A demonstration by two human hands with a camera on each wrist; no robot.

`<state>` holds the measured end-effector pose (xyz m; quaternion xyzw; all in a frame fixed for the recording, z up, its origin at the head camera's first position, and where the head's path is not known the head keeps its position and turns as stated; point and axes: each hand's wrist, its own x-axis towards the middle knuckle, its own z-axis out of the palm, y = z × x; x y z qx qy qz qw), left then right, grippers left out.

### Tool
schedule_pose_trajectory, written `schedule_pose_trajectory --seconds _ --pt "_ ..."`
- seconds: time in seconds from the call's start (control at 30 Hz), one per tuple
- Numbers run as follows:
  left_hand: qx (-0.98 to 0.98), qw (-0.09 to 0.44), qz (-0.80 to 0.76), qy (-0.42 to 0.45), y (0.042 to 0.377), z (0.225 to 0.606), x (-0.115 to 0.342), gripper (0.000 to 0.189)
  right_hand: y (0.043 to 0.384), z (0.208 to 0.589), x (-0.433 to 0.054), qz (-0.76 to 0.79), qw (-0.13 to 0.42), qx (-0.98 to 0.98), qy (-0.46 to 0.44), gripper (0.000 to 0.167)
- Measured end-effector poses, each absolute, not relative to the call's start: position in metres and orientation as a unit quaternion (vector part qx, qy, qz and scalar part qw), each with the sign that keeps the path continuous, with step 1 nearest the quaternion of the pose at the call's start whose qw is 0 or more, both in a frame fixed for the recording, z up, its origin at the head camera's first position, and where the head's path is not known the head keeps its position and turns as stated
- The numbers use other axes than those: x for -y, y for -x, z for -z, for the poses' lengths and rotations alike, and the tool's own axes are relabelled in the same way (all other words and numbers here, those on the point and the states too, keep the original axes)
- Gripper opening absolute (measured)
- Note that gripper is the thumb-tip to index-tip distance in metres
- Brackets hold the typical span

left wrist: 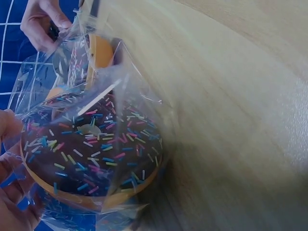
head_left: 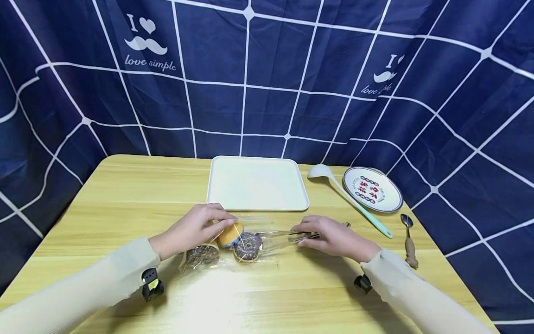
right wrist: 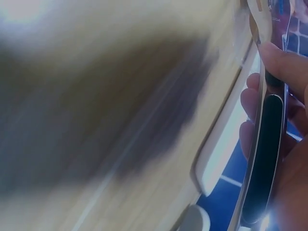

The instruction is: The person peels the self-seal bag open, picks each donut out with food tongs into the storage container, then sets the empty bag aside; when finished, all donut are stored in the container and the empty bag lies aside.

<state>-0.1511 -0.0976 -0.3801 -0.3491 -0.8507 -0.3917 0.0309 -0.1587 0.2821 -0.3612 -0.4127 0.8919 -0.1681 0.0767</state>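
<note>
My left hand (head_left: 199, 228) pinches a clear plastic bag (head_left: 221, 260) of several doughnuts near the front middle of the table. In the head view a dark doughnut (head_left: 248, 247) lies at the right of the group, an orange-sided doughnut (head_left: 230, 234) beside it, and a brown doughnut (head_left: 202, 253) below my left hand. Close up in the left wrist view, a chocolate doughnut (left wrist: 91, 149) with coloured sprinkles shows through the plastic. My right hand (head_left: 329, 235) grips metal tongs (right wrist: 269, 144) with dark green handle pads. Their tips reach left to the dark doughnut, overlapping it.
A white tray (head_left: 257, 183) lies behind the hands. To its right are a ladle (head_left: 350, 197) with a mint handle and a printed plate (head_left: 385, 199). A spoon (head_left: 410, 246) with a brown handle lies by the right table edge. Blue curtains (head_left: 267, 111) surround the table.
</note>
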Motion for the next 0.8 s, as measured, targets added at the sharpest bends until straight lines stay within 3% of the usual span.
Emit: schedule_pose_trajectory --seconds 0.43,0.8 --pt "0.851 0.042 0.392 0.348 0.155 0.38 0.097 0.018 0.154 0.359 -0.315 0.201 0.065 -0.895 0.392 0.032" --pt "0.848 0.033 0.402 0.344 0.155 0.381 0.1 0.02 0.159 0.354 -0.35 0.234 0.02 -0.905 0.355 0.029"
